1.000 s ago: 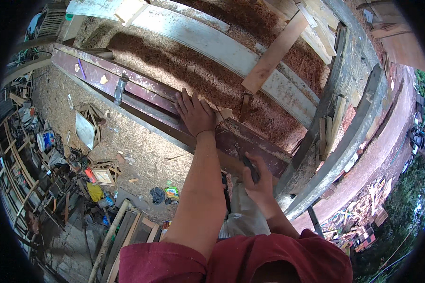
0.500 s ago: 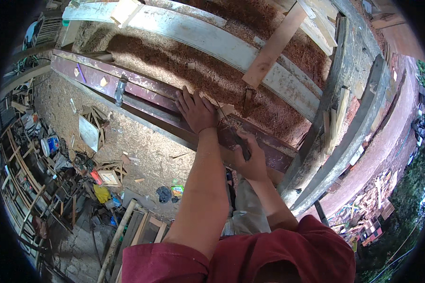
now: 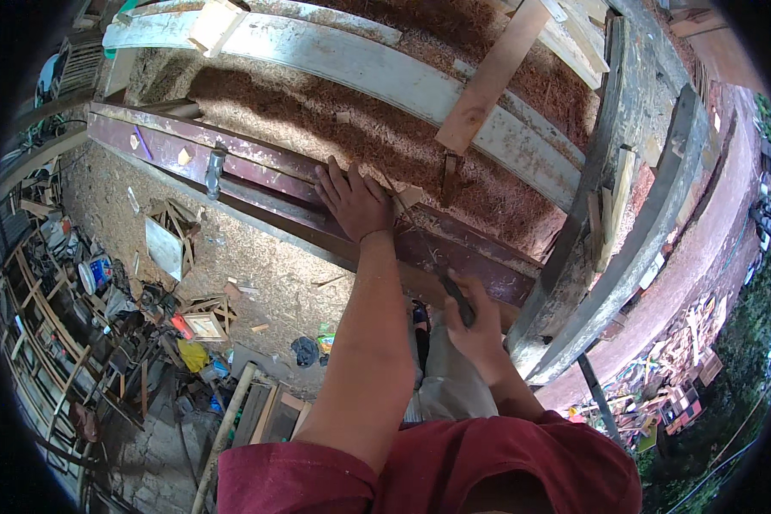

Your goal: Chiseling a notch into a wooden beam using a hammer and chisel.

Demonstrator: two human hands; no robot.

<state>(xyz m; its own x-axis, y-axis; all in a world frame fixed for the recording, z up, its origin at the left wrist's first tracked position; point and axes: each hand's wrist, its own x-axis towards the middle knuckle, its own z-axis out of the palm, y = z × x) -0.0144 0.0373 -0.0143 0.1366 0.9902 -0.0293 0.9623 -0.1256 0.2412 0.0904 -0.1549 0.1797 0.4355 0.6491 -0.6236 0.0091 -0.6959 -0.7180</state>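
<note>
My left hand (image 3: pixel 356 200) lies with fingers spread on a weathered maroon plank (image 3: pixel 265 167), beside a small pale wood piece (image 3: pixel 408 196). My right hand (image 3: pixel 469 315) is closed on the dark handle of a thin-bladed saw (image 3: pixel 459 298); its blade reaches up and left to the pale piece by my left hand. Fine shavings are on the maroon plank around the blade. Farther left on that plank are a hammer-like metal tool (image 3: pixel 215 171), a purple pencil-like stick (image 3: pixel 140 141) and small wood offcuts (image 3: pixel 184 157).
Pale planks (image 3: pixel 343 68) and a short cross board (image 3: pixel 485 90) lie above. Weathered beams (image 3: pixel 636 231) run along the right. Below left are offcuts (image 3: pixel 204 325), a bucket (image 3: pixel 95 274), a yellow bag (image 3: pixel 192 355) and a long pole (image 3: pixel 231 411). Shavings cover much of the ground.
My right hand with the saw went forward toward the small piece, then came back down and right. My left hand stays spread on the plank.
</note>
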